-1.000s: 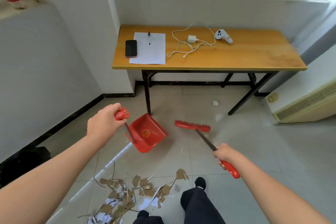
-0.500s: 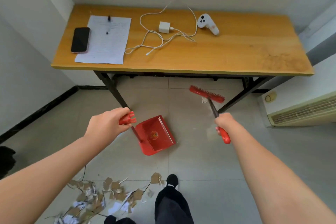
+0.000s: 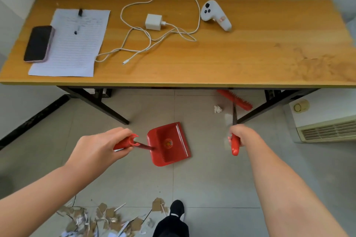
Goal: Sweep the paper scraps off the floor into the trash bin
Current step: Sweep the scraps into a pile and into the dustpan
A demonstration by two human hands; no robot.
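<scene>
- Dustpan [image 3: 169, 144]: one, lower centre; left hand [image 3: 98, 148] clenched on its handle.
- Broom [image 3: 236, 102]: one; right hand [image 3: 240, 136] clenched on its handle.
- Crumpled scrap [image 3: 217, 109]: one, beside the bristles.
- Scrap pile [image 3: 100, 219]: one, bottom left.

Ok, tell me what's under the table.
Under the table: the red broom head, a crumpled white scrap, black table legs, bare tiles. The tabletop covers the floor farther back.

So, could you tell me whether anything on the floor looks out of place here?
Yes. A crumpled white scrap lies alone under the table, beside the broom head, far from the main pile of paper scraps by the person's foot. The dustpan looks empty.
</scene>
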